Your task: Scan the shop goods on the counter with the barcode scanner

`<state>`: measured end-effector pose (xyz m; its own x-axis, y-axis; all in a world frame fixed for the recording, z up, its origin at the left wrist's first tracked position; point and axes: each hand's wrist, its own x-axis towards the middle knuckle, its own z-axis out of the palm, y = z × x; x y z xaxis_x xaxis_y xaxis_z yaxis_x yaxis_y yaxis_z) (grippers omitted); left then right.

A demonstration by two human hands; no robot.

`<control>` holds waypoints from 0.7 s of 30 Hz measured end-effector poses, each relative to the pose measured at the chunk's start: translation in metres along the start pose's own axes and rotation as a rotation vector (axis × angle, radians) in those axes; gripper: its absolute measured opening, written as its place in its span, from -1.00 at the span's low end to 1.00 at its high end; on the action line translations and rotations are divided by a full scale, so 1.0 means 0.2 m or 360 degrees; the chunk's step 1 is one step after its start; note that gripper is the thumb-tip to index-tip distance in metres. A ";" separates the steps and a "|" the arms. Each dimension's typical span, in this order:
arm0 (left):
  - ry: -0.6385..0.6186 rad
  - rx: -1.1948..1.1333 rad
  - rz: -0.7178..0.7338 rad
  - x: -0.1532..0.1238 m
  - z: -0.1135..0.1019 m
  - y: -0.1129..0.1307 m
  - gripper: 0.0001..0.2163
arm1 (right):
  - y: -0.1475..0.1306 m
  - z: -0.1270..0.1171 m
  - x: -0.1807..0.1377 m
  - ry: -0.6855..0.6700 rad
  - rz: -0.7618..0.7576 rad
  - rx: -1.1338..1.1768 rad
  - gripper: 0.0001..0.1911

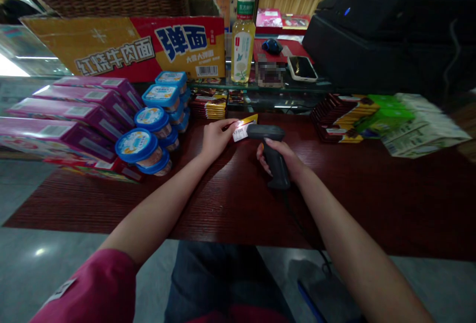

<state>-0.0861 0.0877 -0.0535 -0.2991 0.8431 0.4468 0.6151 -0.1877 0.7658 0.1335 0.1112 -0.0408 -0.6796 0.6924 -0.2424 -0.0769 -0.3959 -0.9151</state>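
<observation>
**Pinched a small packet (241, 133) and gripped a scanner (276, 163)**

Wrapped the right hand (289, 158) firmly around the scanner's handle: smooth, dark plastic, shaped like a pistol, nose right beside the packet's white label. Nipped the flat packet's edge between the closed thumb and fingers of the left hand (218, 138), on or just above the reddish-brown, wood-grained table (223, 209); could not tell which. Saw to the left round plastic tubs (137, 145) with blue lids, stacked, and glossy purple boxes (74, 115). Saw beyond them a printed cardboard carton (119, 48), a woven basket (111, 0) and a clear bottle (243, 53). Noted on the right foil-bright wrapped bars (336, 124) in ridged rows and green packs (386, 110).

Lost part of the packet behind fingertips and scanner nose; could not read the label's fine print. Found the basket's base hidden by the carton, the nearest purple box cut off at the left edge, a patch beside the phone (302, 69) pixelated, and a bulky dark machine (375, 48) too dim to identify.
</observation>
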 end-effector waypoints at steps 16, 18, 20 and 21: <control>-0.0436 0.0489 0.1684 -0.08 0.53 0.39 -0.68 | -0.04 -0.67 -0.61 0.0515 -0.0412 0.0456 -0.59; -0.0431 0.0477 0.1704 -0.04 0.71 0.47 -0.66 | -0.04 -0.72 -0.67 0.0650 -0.0543 0.0542 -0.59; -0.0440 0.0468 0.1643 0.02 0.88 0.53 -0.66 | -0.04 -0.75 -0.69 0.0748 -0.0668 0.0639 -0.58; -0.0473 0.0469 0.1614 0.05 0.95 0.56 -0.66 | -0.04 -0.76 -0.69 0.0776 -0.0709 0.0678 -0.57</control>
<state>0.1188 0.1710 -0.0525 0.6076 0.4605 0.6471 0.6382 -0.7680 -0.0528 0.3397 0.1105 -0.0498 -0.1293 0.9879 -0.0858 -0.6071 -0.1473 -0.7809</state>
